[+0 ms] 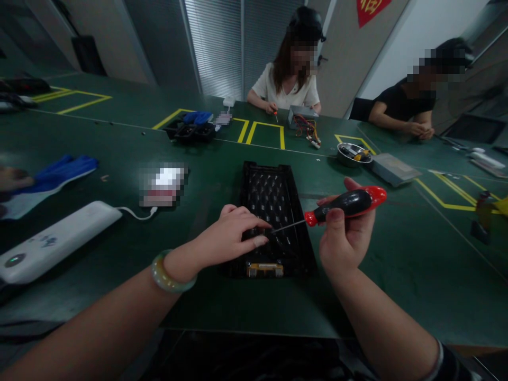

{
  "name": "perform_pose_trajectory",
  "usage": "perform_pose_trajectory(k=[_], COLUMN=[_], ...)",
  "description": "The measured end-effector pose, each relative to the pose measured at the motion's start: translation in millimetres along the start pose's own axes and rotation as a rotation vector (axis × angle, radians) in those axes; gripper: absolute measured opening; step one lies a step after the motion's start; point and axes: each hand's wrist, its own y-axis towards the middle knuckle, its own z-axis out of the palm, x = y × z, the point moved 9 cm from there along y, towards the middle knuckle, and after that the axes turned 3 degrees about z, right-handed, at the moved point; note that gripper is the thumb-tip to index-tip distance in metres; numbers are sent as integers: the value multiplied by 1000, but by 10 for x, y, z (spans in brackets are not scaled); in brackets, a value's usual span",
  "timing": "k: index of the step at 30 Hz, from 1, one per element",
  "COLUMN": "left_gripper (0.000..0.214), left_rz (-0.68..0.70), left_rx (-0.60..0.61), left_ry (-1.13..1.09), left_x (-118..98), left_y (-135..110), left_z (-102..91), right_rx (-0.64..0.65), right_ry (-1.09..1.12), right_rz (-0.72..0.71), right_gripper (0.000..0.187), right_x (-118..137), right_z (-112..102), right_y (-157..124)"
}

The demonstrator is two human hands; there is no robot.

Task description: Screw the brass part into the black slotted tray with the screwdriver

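Note:
A black perforated device case [273, 201] lies flat on the green table in front of me, a gold connector at its near edge. My left hand [232, 235] rests on the case with its fingertips pinched together near the tip of a screwdriver. My right hand [345, 235] is closed round the red and black screwdriver [349, 203], held level with its thin shaft pointing left toward my left fingertips. Whether the left fingers hold anything small is not visible.
A white power bank [55, 241] with a cable lies at the left, blue gloves [55, 174] behind it. A metal bowl [351, 154] and a grey box [395, 169] sit right of the case. Two people sit across the table with parts and wires.

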Motion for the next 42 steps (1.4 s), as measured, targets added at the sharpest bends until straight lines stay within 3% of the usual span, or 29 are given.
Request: perform_pose_trajectory(k=[13, 42], left_gripper=[25, 20], left_rz=[-32, -35], left_rx=[-4, -74], left_ry=[-61, -196], left_x=[121, 16], left_y=[0, -4], left_z=[65, -72], right_rx=[-6, -75], right_ry=[46, 113], right_rz=[-76, -93], right_gripper=[43, 39], right_x=[135, 191], right_z=[19, -84], right_y=[-29, 12])
